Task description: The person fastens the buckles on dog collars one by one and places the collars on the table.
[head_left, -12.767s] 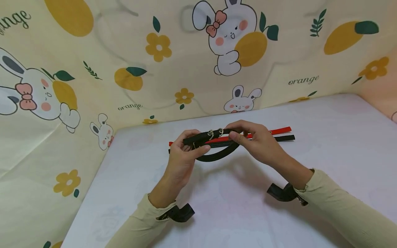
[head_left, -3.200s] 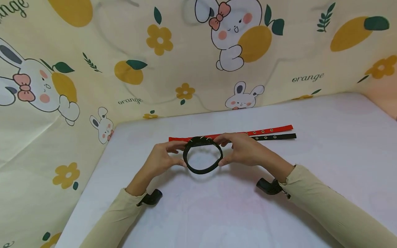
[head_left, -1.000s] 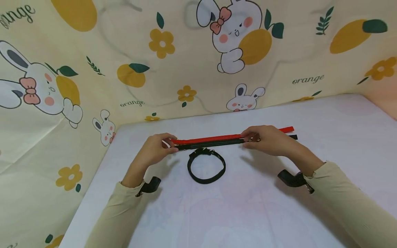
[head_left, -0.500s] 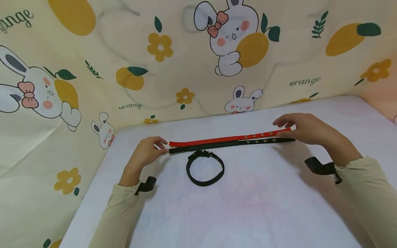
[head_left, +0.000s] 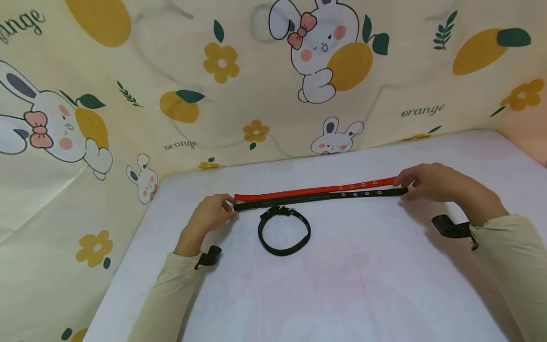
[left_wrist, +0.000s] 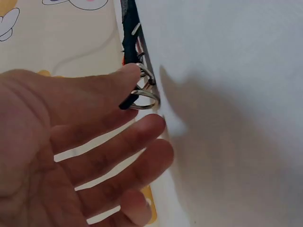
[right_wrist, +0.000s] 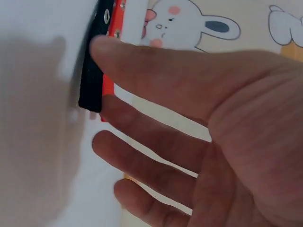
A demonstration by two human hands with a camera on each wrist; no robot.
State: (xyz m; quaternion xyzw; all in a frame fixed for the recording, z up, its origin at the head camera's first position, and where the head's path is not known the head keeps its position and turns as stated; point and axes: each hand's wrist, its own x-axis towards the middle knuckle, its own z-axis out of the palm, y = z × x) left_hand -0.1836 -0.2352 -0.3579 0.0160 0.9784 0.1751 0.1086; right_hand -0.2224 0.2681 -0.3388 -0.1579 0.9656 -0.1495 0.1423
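Note:
A red pet collar [head_left: 290, 193] and a straight black pet collar [head_left: 299, 199] lie side by side on the white table, with metal eyelets toward their right ends. My left hand [head_left: 211, 211] pinches their left ends between thumb and forefinger; metal rings [left_wrist: 146, 98] show by the thumb in the left wrist view. At the other end, my right hand [head_left: 440, 183] has its thumb over the black strap and forefinger at the red tip, its other fingers spread loosely. Another black collar [head_left: 284, 251], buckled into a loop, lies in front of the straps, touched by neither hand.
The white table [head_left: 299, 294] reaches back to a cream cloth [head_left: 273, 71] printed with rabbits and oranges. Black wrist mounts [head_left: 450, 227] hang from both sleeves, low over the table.
The buckled black collar, earlier in both hands, now lies on the table. My hands have spread to the ends of the two straight collars, and over the last half second closed in on them.

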